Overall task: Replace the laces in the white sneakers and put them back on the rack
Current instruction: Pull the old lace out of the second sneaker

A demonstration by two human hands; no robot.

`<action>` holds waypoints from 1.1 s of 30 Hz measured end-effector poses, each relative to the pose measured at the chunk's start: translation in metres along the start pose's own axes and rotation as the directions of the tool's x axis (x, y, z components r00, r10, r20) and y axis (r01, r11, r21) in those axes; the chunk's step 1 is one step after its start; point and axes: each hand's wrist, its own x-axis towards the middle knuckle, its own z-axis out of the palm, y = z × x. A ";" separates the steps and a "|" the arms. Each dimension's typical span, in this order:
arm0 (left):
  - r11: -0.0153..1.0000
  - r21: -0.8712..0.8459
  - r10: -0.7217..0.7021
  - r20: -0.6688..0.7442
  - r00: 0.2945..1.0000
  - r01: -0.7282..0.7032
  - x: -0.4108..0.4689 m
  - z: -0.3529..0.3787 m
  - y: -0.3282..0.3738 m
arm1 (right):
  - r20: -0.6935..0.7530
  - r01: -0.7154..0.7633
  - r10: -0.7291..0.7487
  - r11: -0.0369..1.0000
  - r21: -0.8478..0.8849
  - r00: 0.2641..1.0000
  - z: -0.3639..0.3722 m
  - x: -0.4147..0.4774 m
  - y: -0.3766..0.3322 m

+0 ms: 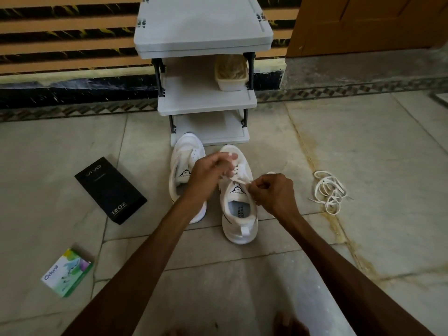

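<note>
Both forearms stretch forward over the floor (363, 141). The left hand (211, 170) curls its fingers on the lace (240, 181) above the nearer sneaker (238, 214); the right hand (272, 192), curled just beside, pinches the same lace. This sneaker stands beside the other sneaker (183, 161), just before the rack (203, 40)

Pale grey-green stone floor (378, 146) in large slabs, thin dark joints. Rusty yellow stain (324, 202) along one joint on the right. Patterned border strip (72, 112) of dark and light diamonds at the far edge. Above it, black skirting band (72, 93) with pale flecks. Behind, wall (60, 37) in horizontal orange and black stripes. Brown wooden door (363, 20) at top right, grey stone threshold (339, 66) under it. White plastic rack (206, 103) with stacked shelves and black side brackets, standing at centre in front of the striped part. Dim, soft, even light.
</note>
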 end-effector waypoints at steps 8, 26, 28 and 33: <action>0.579 0.802 0.132 0.088 0.987 -0.149 -0.004 0.027 -0.003 | 0.007 0.014 -0.014 1.000 0.007 1.000 -0.001 0.002 0.001; 0.038 0.957 0.228 0.271 0.935 -0.286 -0.004 0.026 -0.009 | 0.021 0.004 -0.004 1.000 -0.013 1.000 0.000 0.004 0.001; 0.185 0.948 0.160 0.229 0.960 -0.257 -0.001 0.028 0.000 | 0.006 0.007 -0.007 0.999 -0.036 1.000 0.000 0.003 0.000; 0.994 -0.074 -0.090 -0.082 0.993 0.084 0.009 0.004 0.042 | -0.001 -0.013 0.013 1.000 -0.017 1.000 -0.003 0.003 0.009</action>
